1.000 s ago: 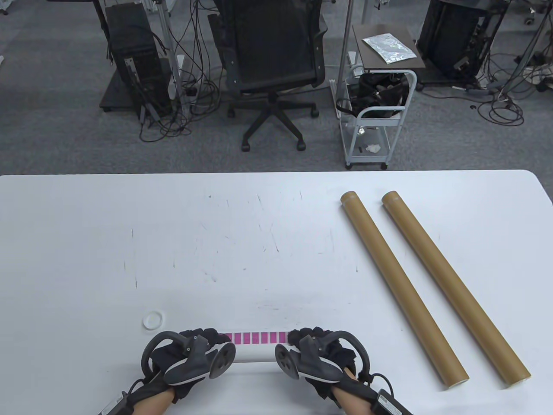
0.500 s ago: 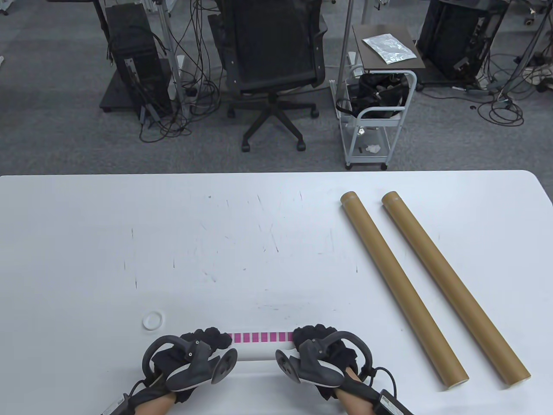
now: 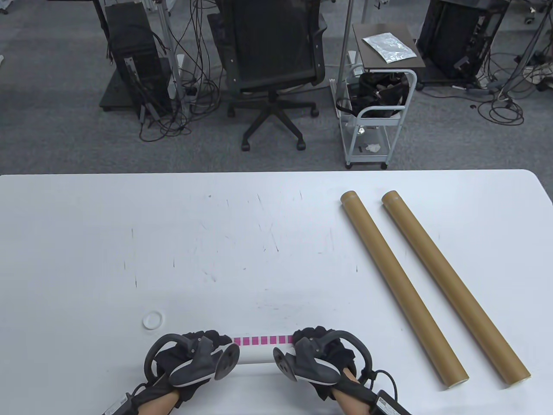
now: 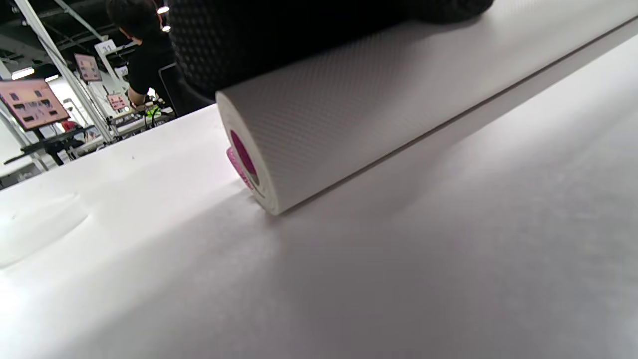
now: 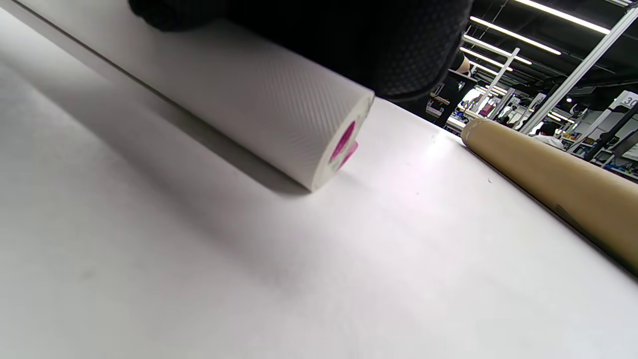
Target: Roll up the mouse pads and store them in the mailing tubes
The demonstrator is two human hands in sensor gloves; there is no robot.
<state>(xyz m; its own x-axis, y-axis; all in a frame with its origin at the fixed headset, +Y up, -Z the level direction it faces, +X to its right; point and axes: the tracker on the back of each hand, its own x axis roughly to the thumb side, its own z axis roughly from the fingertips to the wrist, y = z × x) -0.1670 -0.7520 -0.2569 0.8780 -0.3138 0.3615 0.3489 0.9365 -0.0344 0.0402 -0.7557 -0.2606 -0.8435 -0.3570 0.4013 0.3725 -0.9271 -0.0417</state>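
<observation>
A mouse pad [image 3: 256,355], white outside with a magenta striped edge [image 3: 260,341], lies rolled near the table's front edge. My left hand [image 3: 207,339] grips its left end with the fingers curled over the top. My right hand [image 3: 309,336] does the same on its right end. In the left wrist view the glove [image 4: 279,35] covers the roll [image 4: 349,124], whose magenta core shows at the open end. The right wrist view has the other end [image 5: 259,104] under the glove [image 5: 359,40]. Two brown mailing tubes [image 3: 402,287] [image 3: 453,287] lie side by side at the right.
A small white ring-shaped cap [image 3: 153,320] lies on the white table [image 3: 259,242] just beyond my left hand. The nearer tube [image 5: 553,184] lies close to the roll's right end. Behind the table stand an office chair [image 3: 272,65] and a small cart [image 3: 376,116].
Both hands have edged slightly toward each other and toward the near edge. The visible magenta strip beyond the roll has grown narrower. The tubes and the cap have not moved.
</observation>
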